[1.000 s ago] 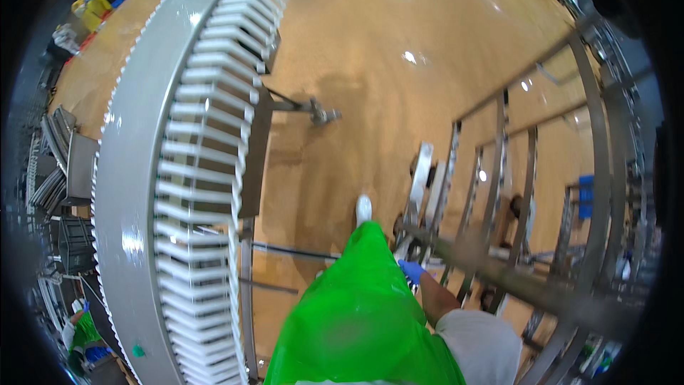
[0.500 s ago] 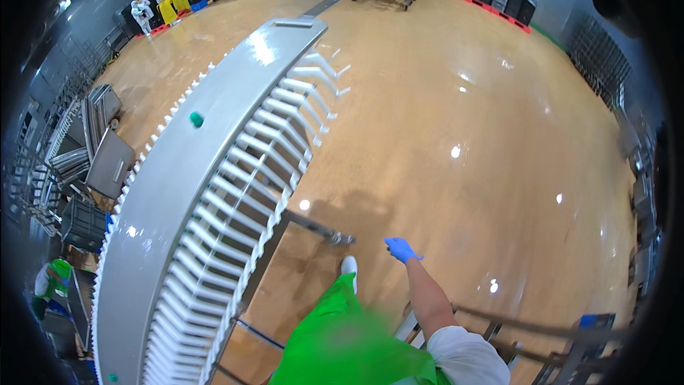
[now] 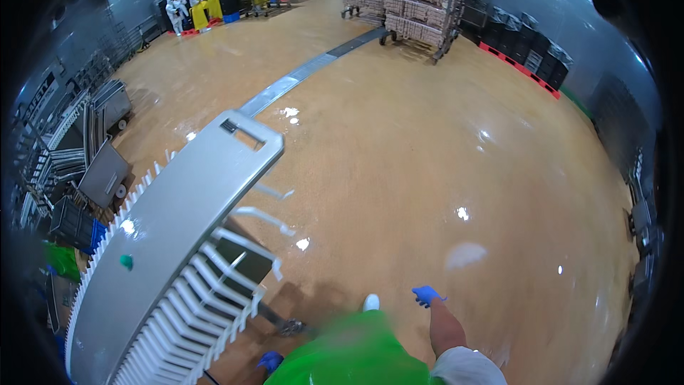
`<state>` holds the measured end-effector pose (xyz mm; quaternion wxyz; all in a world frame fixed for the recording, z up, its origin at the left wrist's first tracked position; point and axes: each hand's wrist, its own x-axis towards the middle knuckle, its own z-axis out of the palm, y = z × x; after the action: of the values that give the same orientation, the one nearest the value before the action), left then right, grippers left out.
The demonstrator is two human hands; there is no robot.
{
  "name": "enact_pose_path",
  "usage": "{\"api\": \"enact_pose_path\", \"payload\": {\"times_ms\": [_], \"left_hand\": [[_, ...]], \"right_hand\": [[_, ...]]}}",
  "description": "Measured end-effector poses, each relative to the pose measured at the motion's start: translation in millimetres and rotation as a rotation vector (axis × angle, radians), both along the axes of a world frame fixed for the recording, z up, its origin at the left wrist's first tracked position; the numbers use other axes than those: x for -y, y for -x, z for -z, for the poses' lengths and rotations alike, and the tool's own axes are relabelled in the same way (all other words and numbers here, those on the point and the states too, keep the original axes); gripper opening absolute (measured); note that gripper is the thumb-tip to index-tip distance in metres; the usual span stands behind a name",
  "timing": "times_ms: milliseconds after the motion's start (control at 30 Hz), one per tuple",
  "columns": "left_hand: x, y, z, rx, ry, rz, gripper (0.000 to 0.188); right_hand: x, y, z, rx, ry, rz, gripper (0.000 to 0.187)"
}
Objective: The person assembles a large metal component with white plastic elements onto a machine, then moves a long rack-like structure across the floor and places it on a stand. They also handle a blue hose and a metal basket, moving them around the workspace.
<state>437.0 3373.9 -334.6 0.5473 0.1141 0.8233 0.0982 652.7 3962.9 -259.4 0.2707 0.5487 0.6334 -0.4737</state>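
Observation:
My right hand (image 3: 428, 296), in a blue glove, hangs in front of me over the floor. It holds nothing, and its fingers are loosely bent and apart. Low beside my green apron (image 3: 356, 353) shows my left hand (image 3: 271, 361), also blue-gloved. It is near the lower part of a tall wheeled rack, and its fingers are too hidden to read. The rack's long grey top panel (image 3: 164, 232) has a slot at its far end and a green knob (image 3: 126, 262). Rows of bent white arms (image 3: 189, 306) stick out below the panel on both sides.
A metal drain strip (image 3: 292, 78) crosses the wet tan floor (image 3: 370, 192). Loaded wheeled racks (image 3: 420, 7) stand at the far side. Black bins (image 3: 516, 46) sit on red pallets at right. Metal carts (image 3: 107, 171) line the left, and people (image 3: 206, 0) are far left.
The rack now sits lower and further left, with its far end nearer me. My left hand has come into view. My right hand appears lower and slightly right. The far racks look nearer.

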Motion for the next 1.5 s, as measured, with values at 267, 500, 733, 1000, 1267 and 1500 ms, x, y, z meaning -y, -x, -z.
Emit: {"api": "enact_pose_path", "payload": {"times_ms": [267, 500, 733, 1000, 1267, 1500], "left_hand": [[-198, -50, -72, 0.028, -0.026, 0.041, 0.039], [-393, -30, -77, 0.084, -0.435, -1.234, 0.039], [-524, 2, -54, 0.042, -0.775, -1.994, 0.040], [-544, 166, -232, -0.795, -0.940, -2.132, 0.047], [-539, 268, -357, -1.710, -1.162, -2.637, 0.035], [-553, 297, -383, -2.059, -1.418, -2.649, 0.038]], "right_hand": [[-183, 261, -66, -0.477, 0.174, -0.162, 0.044], [-149, 501, -238, -0.900, 0.514, -0.661, 0.040], [-79, 637, -264, -1.068, 0.789, -0.821, 0.055], [-7, 735, -309, -0.599, 1.090, -0.879, 0.041], [49, 744, -309, -0.098, 1.505, -0.904, 0.029], [79, 744, -321, 0.162, 1.524, -0.675, 0.026]]}}
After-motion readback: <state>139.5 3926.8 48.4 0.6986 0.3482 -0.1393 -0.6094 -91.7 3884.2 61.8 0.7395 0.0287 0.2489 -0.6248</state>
